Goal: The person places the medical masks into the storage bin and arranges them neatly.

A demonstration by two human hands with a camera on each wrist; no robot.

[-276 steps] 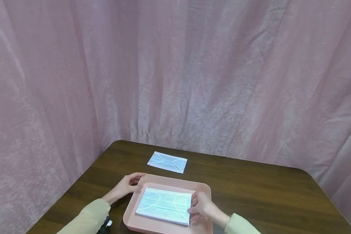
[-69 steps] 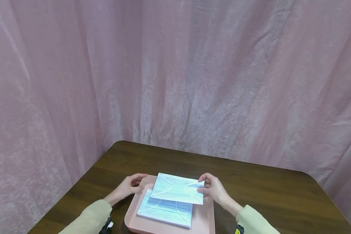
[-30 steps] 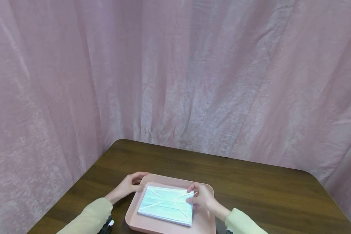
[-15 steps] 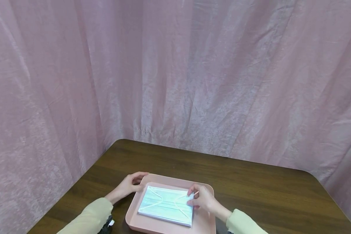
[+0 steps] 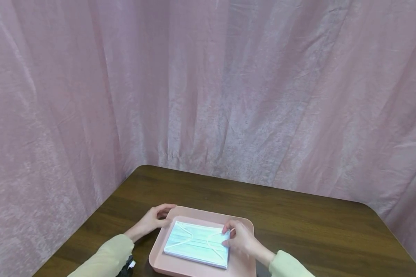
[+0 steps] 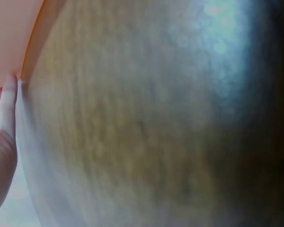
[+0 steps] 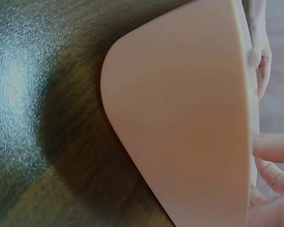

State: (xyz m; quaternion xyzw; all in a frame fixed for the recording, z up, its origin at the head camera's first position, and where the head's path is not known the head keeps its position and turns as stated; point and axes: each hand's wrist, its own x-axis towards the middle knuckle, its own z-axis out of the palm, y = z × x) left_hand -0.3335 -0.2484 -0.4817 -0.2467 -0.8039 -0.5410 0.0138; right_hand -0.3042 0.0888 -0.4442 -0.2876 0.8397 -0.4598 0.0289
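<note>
A stack of blue pleated face masks (image 5: 195, 242) lies flat inside a shallow pink tray (image 5: 240, 265), white ear loops on top. Curled around the tray's far left corner, my left hand (image 5: 152, 221) grips its rim. In the left wrist view, the fingers (image 6: 8, 106) touch the pink edge. My right hand (image 5: 240, 236) reaches over the tray, thumb and forefinger holding the right end of the top mask. Only part of the right hand (image 7: 274, 175) shows past the tray's wall in the right wrist view, where the masks are hidden.
The dark wooden table (image 5: 315, 227) extends behind the tray and to its right. A pink velvet curtain (image 5: 208, 96) hangs along the back and left sides. A dark band with a white part (image 5: 126, 266) shows at the left sleeve.
The mask that lay behind the tray was lifted over it by my right hand and now rests on the stack. Over the last second the right hand shifted only slightly; the left kept its place.
</note>
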